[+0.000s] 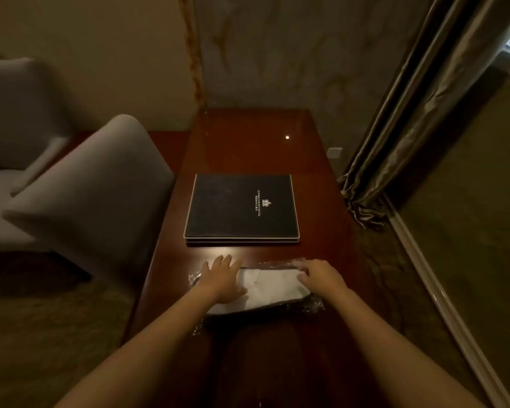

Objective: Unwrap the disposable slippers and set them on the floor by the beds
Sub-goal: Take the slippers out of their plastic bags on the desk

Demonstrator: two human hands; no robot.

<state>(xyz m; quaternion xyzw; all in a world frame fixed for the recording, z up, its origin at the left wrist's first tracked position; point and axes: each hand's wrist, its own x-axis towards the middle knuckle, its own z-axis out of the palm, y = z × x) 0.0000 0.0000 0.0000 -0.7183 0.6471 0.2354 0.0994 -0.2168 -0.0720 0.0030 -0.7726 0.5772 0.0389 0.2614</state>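
Note:
A pack of white disposable slippers [273, 287] in clear plastic wrap lies flat on the dark wooden desk [248, 142], near its front edge. My left hand [221, 278] rests palm down on the pack's left end, fingers spread. Over the pack's right end sits my right hand [321, 275], its fingers curled on the far right corner of the wrap. Crinkled wrap sticks out at both ends. No bed is in view.
A black hotel folder [242, 207] lies on the desk just beyond the pack. A grey armchair [95, 189] stands close on the left. Curtains [409, 113] hang at the right, above carpeted floor [468, 201].

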